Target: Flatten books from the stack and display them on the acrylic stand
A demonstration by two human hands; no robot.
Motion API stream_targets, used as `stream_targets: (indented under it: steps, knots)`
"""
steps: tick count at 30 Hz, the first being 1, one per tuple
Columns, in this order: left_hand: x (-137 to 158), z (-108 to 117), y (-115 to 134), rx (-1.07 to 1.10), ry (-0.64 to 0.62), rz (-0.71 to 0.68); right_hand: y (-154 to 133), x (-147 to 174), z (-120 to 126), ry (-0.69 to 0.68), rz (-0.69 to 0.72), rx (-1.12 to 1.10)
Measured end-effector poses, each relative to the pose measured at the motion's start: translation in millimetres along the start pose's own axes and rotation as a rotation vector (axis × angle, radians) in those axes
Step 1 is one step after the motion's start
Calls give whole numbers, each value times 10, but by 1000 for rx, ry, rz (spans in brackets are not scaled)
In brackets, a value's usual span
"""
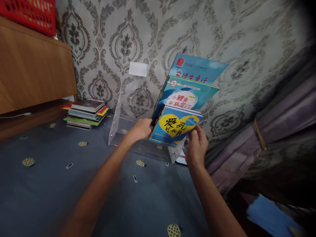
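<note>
A blue book with a yellow heart on its cover [171,126] leans at the front of a clear acrylic book stand [115,130]. My left hand [140,129] is closed at its left edge, with the fingertips partly hidden. On the other side, my right hand [197,144] pinches the book's right edge between thumb and fingers. Directly behind it stands a taller teal book with a white circle [206,93]. A light blue book with red lettering [202,67] rises highest at the back. All three tilt to the right.
A stack of books [86,113] lies to the left on the dark blue patterned cloth [98,184]. A wooden cabinet [37,62] carries a red basket [29,14]. Patterned wallpaper rises behind the stand, and a purplish curtain [247,148] hangs at the right.
</note>
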State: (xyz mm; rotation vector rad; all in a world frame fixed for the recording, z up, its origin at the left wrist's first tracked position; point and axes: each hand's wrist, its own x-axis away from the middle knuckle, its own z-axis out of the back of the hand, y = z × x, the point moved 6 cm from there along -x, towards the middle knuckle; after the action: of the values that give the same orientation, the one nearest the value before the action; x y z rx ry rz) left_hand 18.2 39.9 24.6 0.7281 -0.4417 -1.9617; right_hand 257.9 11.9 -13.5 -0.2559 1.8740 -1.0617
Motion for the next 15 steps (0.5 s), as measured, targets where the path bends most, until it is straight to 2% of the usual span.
stream_targets:
  steps: [4, 7, 10, 12, 15]
  knots:
    - [-18, 335, -256, 167, 210, 12, -143, -6, 64, 87, 34, -6]
    - [53, 564, -317, 307, 371, -28, -375, 70, 33, 106, 115, 21]
    - [151, 729, -276, 391, 476, -73, -751, 231, -98, 20, 233, 37]
    - [210, 808, -231, 439, 518, -80, -1108, 413, -186, -47, 377, 75]
    - [280, 900, -172, 491, 559, -82, -1564, 803, -306, -243, 471, 119]
